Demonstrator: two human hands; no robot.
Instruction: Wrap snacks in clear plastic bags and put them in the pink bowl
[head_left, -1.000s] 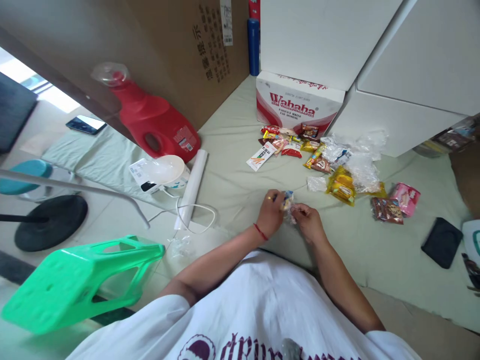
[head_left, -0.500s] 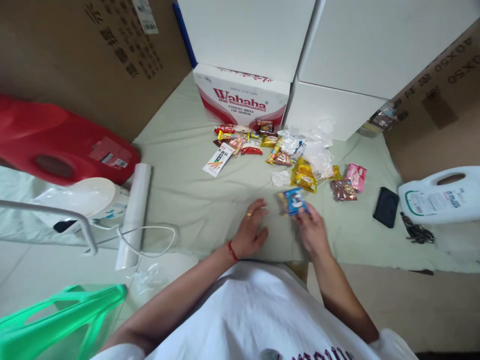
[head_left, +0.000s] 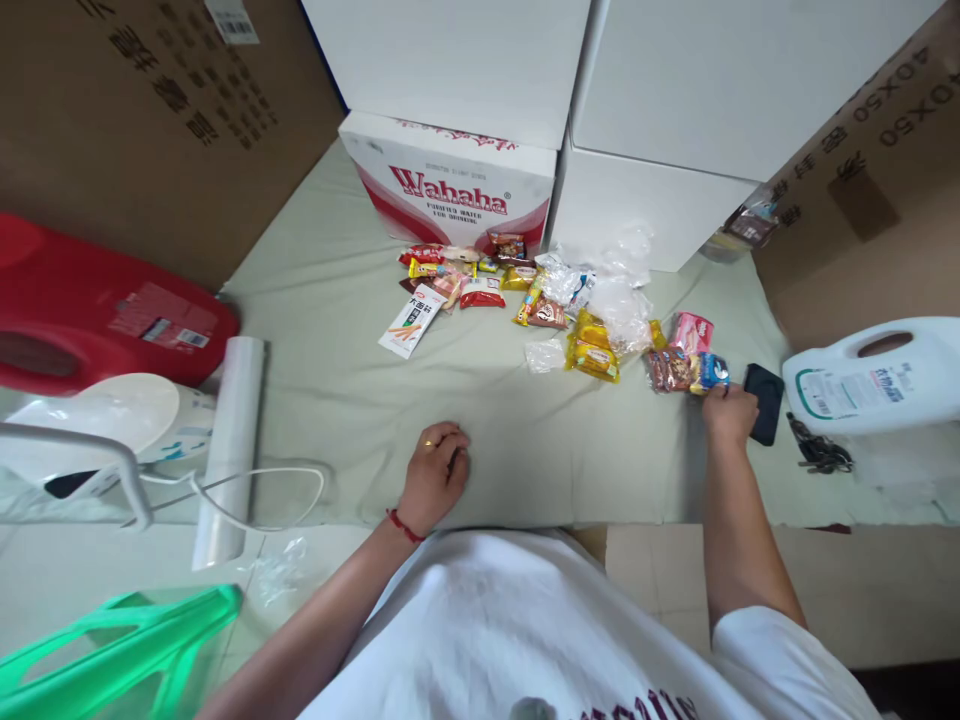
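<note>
My right hand [head_left: 729,412] is closed on the near edge of a small blue snack packet [head_left: 709,373]. The packet lies against a brown snack packet [head_left: 670,370], just below a pink packet [head_left: 691,333]. A black phone-like slab [head_left: 763,403] is right beside my knuckles. My left hand [head_left: 436,468] rests on the green cloth [head_left: 337,400] with its fingers curled in and nothing visible in them. Farther back lies a loose pile of wrapped snacks, among them a white packet [head_left: 412,321], a red-and-white packet [head_left: 482,293] and yellow packets [head_left: 593,348].
A Wahaha carton [head_left: 457,190] and white boxes [head_left: 660,205] stand behind the snacks. Clear plastic wrapping [head_left: 619,300] lies among them. At right are a white jug [head_left: 874,380] and keys [head_left: 821,447]; at left, a red jug [head_left: 112,310], plastic roll [head_left: 232,440] and white cable [head_left: 319,490].
My right hand has carried the blue packet rightward to the brown and pink packets. My left hand has shifted a little left, its fingers more curled. The view has turned slightly right.
</note>
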